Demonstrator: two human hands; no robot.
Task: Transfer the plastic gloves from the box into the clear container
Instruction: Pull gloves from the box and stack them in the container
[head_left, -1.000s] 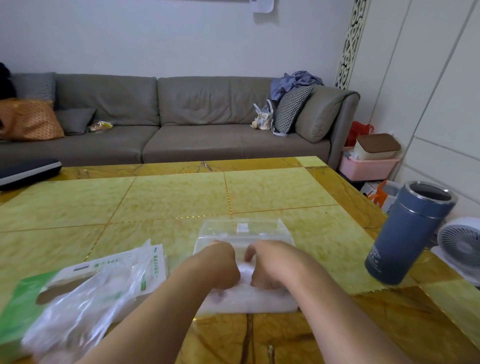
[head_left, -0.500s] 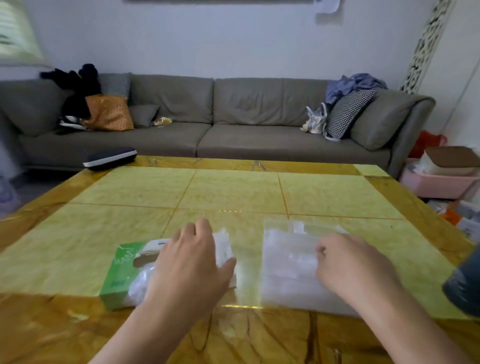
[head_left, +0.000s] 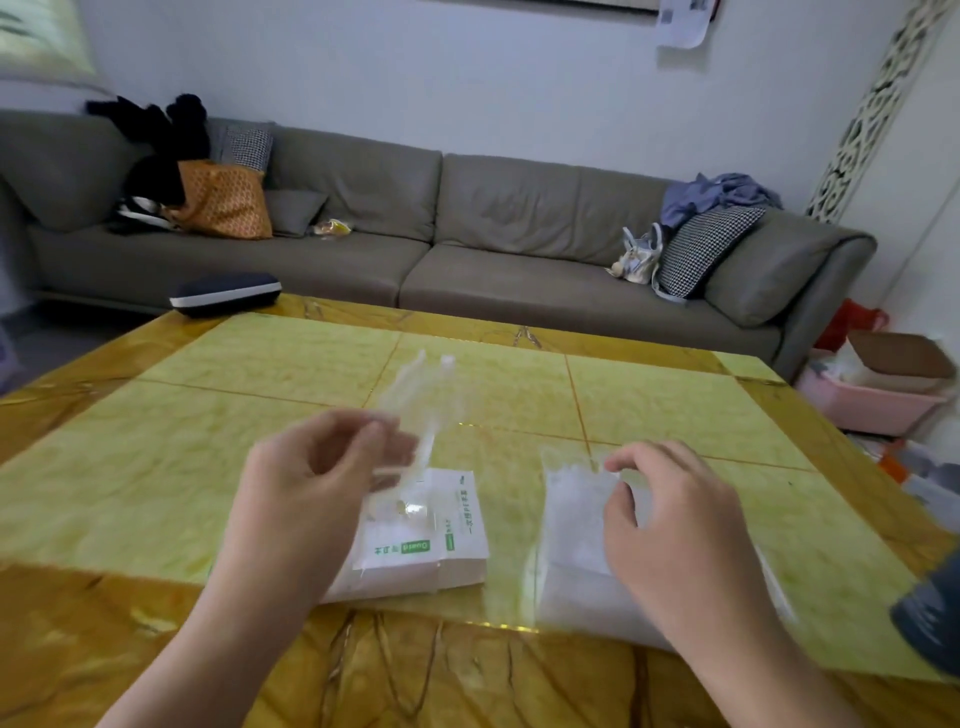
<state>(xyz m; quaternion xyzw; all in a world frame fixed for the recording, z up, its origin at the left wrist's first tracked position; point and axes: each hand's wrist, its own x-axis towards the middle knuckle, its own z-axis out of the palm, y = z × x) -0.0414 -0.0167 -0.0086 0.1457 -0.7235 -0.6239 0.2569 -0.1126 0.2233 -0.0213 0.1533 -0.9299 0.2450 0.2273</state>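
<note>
Head view: left hand (head_left: 306, 499) pinches a clear plastic glove (head_left: 415, 400) between thumb and fingertips, lifted above the glove box (head_left: 441, 540); the glove's fingers stick up beyond the hand, blurred. The box lies flat on the yellow-green table (head_left: 208, 441), just right of the left hand, partly hidden by it. It is white with green print, a green label reading "Quesd"; other writing unreadable. Right hand (head_left: 675, 530) hovers with fingers loosely curled, holding nothing, over the clear container (head_left: 571, 545) with white gloves inside. Dark blue tumbler (head_left: 935, 618) at far right edge. Grey sofa (head_left: 467, 234) beyond both hands.
</note>
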